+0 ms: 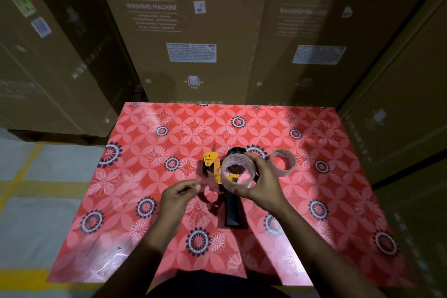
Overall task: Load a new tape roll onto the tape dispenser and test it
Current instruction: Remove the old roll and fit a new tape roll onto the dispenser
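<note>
Tape roll [238,172] gripped in right hand [262,182] over dispenser [226,176], left hand [180,195] pinching its loose end, spare roll [283,162] beside.

A warehouse: tall stacked washing-machine cartons [193,26] beside a painted concrete floor [36,176].

A single wide-angle camera worn on the person's head looks forward and steeply down over the red flower-patterned table [150,237], close enough that both forearms enter from the bottom edge. Ahead, tall brown cardboard appliance boxes [193,31] fill the upper frame, bowed by the lens; grey floor [36,176] shows at left.
</note>
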A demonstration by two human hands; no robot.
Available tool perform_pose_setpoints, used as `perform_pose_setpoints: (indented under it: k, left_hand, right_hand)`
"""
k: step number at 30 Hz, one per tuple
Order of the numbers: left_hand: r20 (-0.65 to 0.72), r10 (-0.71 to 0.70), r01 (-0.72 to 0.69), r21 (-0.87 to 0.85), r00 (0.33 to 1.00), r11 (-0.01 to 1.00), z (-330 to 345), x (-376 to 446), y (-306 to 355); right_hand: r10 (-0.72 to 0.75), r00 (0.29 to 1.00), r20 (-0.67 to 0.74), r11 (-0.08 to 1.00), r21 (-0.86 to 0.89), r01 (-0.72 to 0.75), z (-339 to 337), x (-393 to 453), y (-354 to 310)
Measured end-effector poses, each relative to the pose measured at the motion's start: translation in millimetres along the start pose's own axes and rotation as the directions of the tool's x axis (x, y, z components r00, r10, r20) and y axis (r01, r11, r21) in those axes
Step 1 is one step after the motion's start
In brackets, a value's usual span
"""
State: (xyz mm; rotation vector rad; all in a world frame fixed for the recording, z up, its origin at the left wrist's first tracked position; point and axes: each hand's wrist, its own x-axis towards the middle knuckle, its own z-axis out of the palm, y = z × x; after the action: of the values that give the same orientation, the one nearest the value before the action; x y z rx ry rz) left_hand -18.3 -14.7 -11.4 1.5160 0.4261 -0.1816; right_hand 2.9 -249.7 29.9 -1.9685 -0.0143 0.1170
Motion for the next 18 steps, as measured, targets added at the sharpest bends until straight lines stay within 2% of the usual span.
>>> perform_pose_setpoints:
  k: [3, 6, 9, 12, 18]
  left_hand:
    - [0.006, 0.024, -0.024, 0.201, 1.0, 0.979, -8.3, 17.5, 2.5]
    - [0.083, 0.066, -0.092, 0.363, 0.994, 0.927, -4.9, 36.3, 16.0]
    - [0.175, 0.104, -0.172, 0.44, 0.979, 0.881, 11.5, 58.9, 33.8]
    - [0.253, 0.141, -0.262, 0.554, 0.957, 0.79, 37.0, 75.1, 49.5]
    - [0.377, 0.083, -0.317, 0.618, 0.922, 0.719, 69.0, 104.2, 45.7]
  right_hand:
    - [-0.005, 1.0, -0.021, 0.999, -0.048, 0.004, -6.5, 23.8, 10.6]
    - [0.005, 1.0, -0.016, 0.996, -0.088, -0.006, -11.1, 50.0, 18.1]
    - [0.0, 1.0, 0.02, 0.992, -0.124, 0.002, -9.1, 73.0, 21.9]
    - [-0.017, 0.998, 0.065, 0.985, -0.172, 0.028, -4.5, 90.3, 26.8]
    - [-0.012, 0.996, 0.086, 0.978, -0.206, 0.029, -2.0, 105.2, 44.2]
